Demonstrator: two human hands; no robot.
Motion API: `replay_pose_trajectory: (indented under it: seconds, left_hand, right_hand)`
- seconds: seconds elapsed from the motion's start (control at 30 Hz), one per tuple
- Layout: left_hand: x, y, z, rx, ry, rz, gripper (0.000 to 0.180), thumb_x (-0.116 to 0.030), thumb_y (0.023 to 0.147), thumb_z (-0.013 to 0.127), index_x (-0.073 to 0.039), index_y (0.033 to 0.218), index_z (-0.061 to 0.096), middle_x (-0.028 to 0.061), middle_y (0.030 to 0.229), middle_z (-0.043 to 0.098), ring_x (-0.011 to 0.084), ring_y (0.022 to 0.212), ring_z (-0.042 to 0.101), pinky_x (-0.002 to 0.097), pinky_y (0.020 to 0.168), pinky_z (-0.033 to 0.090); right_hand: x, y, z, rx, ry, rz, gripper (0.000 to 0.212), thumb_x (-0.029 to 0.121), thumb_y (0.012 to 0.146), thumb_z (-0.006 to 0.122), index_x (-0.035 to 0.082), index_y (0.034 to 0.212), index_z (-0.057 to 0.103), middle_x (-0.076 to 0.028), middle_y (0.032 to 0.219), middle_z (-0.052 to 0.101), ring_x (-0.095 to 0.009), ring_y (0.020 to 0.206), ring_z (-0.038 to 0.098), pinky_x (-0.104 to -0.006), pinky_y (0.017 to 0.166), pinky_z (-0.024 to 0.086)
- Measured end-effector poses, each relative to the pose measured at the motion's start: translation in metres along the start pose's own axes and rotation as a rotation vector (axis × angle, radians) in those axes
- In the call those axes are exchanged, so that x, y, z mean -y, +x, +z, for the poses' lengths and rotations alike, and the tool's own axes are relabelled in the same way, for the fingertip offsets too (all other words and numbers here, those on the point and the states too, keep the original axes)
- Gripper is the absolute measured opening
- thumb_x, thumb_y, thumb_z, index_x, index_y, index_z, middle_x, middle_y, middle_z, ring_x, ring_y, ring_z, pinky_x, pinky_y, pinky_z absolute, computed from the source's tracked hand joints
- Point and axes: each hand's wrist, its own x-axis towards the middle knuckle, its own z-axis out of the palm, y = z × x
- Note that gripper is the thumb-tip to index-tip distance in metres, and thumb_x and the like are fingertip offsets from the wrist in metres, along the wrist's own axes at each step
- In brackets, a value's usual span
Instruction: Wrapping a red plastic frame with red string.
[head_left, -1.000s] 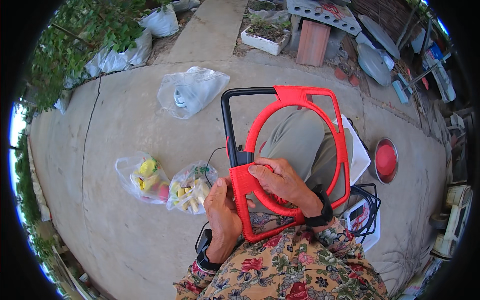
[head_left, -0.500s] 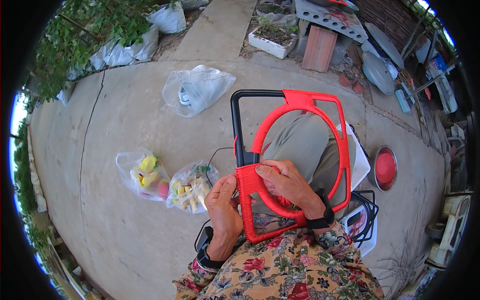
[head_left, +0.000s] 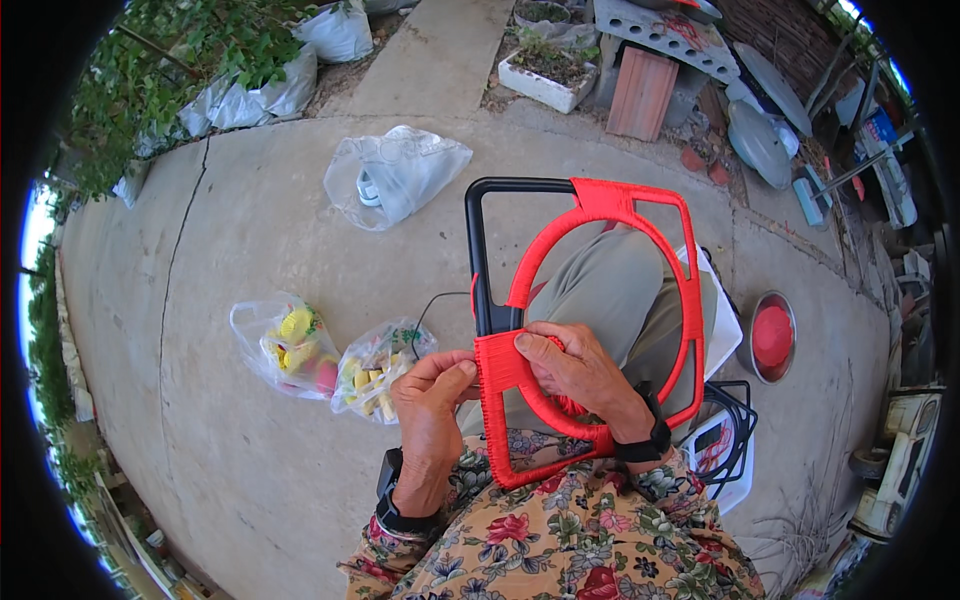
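Over my lap stands a rectangular black frame with an inner ring, mostly wrapped in red cord. The upper left corner and part of the left side show bare black. My right hand grips it where the ring meets the left side, its thumb pressed on the red wrapping. Below those fingers some red cord shows, mostly covered by the hand. My left hand is just left of the wrapped side, thumb and forefinger pinched together. What lies in that pinch is too small to tell.
On the concrete floor lie a clear bag with a white roll, a bag of yellow and pink items and a bag of pale pieces. At right are a metal bowl with red contents and a white tub holding black frames.
My left hand has moved slightly left, away from the frame's side, still pinched. The right hand keeps its grip, and the frame has barely shifted.
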Motion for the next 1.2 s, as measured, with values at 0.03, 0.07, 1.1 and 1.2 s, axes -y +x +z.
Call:
replay_pose_trajectory:
  seconds: [0.03, 0.07, 1.1, 1.2]
  left_hand:
    - [-0.002, 0.003, -0.002, -0.001, 0.001, -0.001, 0.011, -0.002, 0.085, 0.061, 0.004, 0.092, 0.066, 0.0101, 0.083, 0.068, 0.0153, 0.071, 0.066, 0.0281, 0.063, 0.054]
    - [-0.004, 0.007, -0.005, 0.032, 0.014, -0.042, 0.010, -0.002, 0.084, 0.060, 0.004, 0.091, 0.065, 0.0110, 0.084, 0.068, 0.0171, 0.071, 0.066, 0.0309, 0.063, 0.056]
    - [-0.069, 0.057, 0.012, 0.396, 0.560, -0.516, 0.010, -0.004, 0.075, 0.061, 0.004, 0.080, 0.060, 0.0126, 0.070, 0.064, 0.0219, 0.060, 0.065, 0.0333, 0.055, 0.057]
    - [-0.066, 0.059, 0.012, 0.397, 0.578, -0.507, 0.008, -0.003, 0.074, 0.062, 0.004, 0.078, 0.060, 0.0118, 0.069, 0.063, 0.0214, 0.060, 0.065, 0.0324, 0.053, 0.057]
  right_hand:
    - [0.000, 0.000, 0.000, 0.000, 0.002, 0.001, 0.033, 0.028, 0.097, 0.051, -0.004, 0.099, 0.060, 0.005, 0.063, 0.046, -0.004, 0.053, 0.041, -0.0213, 0.045, 0.035]
    - [0.000, 0.000, 0.000, 0.001, 0.010, -0.004, 0.034, 0.028, 0.097, 0.051, -0.004, 0.098, 0.060, 0.005, 0.063, 0.046, -0.004, 0.053, 0.041, -0.0214, 0.045, 0.035]
    - [0.000, 0.004, 0.001, 0.008, -0.122, -0.114, 0.033, 0.026, 0.097, 0.051, -0.002, 0.080, 0.054, 0.001, 0.059, 0.045, -0.007, 0.054, 0.041, -0.0266, 0.048, 0.035]
    - [0.000, 0.004, 0.001, 0.007, -0.102, -0.118, 0.033, 0.025, 0.097, 0.051, -0.003, 0.080, 0.054, 0.001, 0.059, 0.044, -0.007, 0.054, 0.040, -0.0270, 0.048, 0.034]
